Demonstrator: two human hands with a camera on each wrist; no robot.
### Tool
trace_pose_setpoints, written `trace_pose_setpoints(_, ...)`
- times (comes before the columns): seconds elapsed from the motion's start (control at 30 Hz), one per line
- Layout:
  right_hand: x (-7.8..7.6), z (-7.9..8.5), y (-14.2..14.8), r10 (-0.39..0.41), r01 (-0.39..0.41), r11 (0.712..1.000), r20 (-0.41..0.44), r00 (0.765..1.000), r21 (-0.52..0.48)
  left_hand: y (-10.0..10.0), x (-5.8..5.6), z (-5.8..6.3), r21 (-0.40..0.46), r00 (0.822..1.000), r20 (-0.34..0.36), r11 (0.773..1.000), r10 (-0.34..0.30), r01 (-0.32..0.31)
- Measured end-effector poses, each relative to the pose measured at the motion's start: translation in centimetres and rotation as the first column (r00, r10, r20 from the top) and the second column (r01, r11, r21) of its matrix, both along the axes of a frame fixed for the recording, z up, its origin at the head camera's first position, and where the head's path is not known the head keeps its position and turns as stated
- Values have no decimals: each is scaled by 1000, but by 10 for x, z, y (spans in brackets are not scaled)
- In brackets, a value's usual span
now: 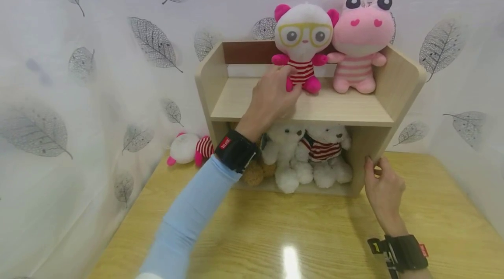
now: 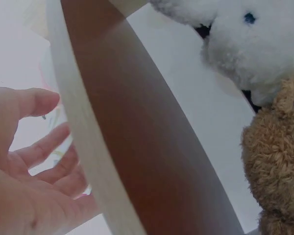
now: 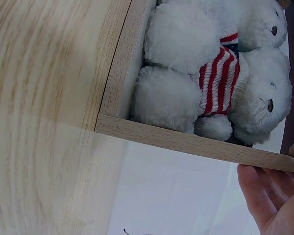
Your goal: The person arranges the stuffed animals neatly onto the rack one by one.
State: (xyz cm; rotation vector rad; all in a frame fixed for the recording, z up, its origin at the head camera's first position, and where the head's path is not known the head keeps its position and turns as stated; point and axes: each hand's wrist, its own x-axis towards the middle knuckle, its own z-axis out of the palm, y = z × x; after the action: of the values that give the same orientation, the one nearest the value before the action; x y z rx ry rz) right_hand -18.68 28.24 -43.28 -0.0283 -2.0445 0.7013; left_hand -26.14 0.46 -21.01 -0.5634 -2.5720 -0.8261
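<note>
A white and pink panda plush (image 1: 303,43) with yellow glasses and a red-striped body sits on the upper level of a small wooden shelf (image 1: 303,113). My left hand (image 1: 275,93) reaches up to it, thumb and fingers curled at its lower body and leg. Seen from the left wrist, that hand (image 2: 36,166) is partly hidden behind the shelf board. My right hand (image 1: 383,191) grips the front edge of the shelf's right side panel low down. In the right wrist view, fingers (image 3: 257,191) lie along that panel's outer side.
A pink hippo-like plush (image 1: 360,47) sits right of the panda. White plush bears (image 1: 289,156) and a brown plush (image 1: 253,173) fill the lower level. Another panda plush (image 1: 185,148) lies left of the shelf on the wooden table (image 1: 252,235). Leaf-patterned cloth (image 1: 98,95) hangs behind.
</note>
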Motion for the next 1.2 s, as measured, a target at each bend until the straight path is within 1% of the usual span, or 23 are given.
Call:
trace_pose_setpoints(0.13, 0, 0, 0, 3, -3, 1000, -1, 1000, -2, -2, 10, -5, 15, 993, -91, 997, -77, 79)
trace_pose_setpoints(0.23, 1, 1, -1, 4, -4, 1000, 1, 1000, 1, -1, 19, -9, -9, 978, -143, 989, -150, 150)
trace_pose_setpoints(0.3, 1, 1, -1, 4, -4, 1000, 1, 1000, 2, -1, 26, -12, -37, 965, -168, 979, -202, 199)
trace_pose_setpoints(0.37, 1, 1, 0, 4, -4, 1000, 2, 1000, 2, -1, 34, -16, -69, 947, -206, 969, -248, 239)
trace_pose_setpoints(0.43, 0, 1, 0, 4, -4, 1000, 4, 1000, -1, -1, 41, -22, -95, 923, -252, 956, -291, 276)
trace_pose_setpoints(0.57, 0, 1, 0, 8, -8, 1000, 9, 1000, -12, -1, 55, -31, -147, 861, -356, 932, -364, 333)
trace_pose_setpoints(0.6, 0, 0, 0, 9, -9, 1000, 11, 1000, -14, -1, 58, -34, -162, 849, -374, 928, -374, 337)
trace_pose_setpoints(0.67, 1, 0, 0, 8, -8, 1000, 14, 1000, -15, -1, 66, -39, -203, 832, -394, 920, -391, 336)
trace_pose_setpoints(0.73, 1, 0, 0, 8, -8, 1000, 14, 1000, -13, -2, 73, -47, -249, 821, -397, 909, -410, 334)
trace_pose_setpoints(0.87, 2, 0, 0, 1, -1, 1000, 19, 1000, -11, -4, 86, -66, -317, 802, -386, 882, -455, 348)
trace_pose_setpoints(0.93, 2, 0, -1, 0, 0, 1000, 20, 1000, -14, -5, 91, -77, -331, 796, -375, 871, -476, 364)
trace_pose_setpoints(1.0, 2, 0, -1, 0, 0, 1000, 27, 1000, -14, -8, 96, -88, -339, 798, -352, 861, -489, 378)
trace_pose_setpoints(1.13, 1, 0, 0, 6, -6, 1000, 25, 1000, -12, -14, 104, -108, -344, 815, -290, 850, -501, 400)
trace_pose_setpoints(1.2, 1, 0, 0, 9, -9, 1000, 22, 1000, -12, -18, 107, -116, -347, 819, -271, 845, -506, 407)
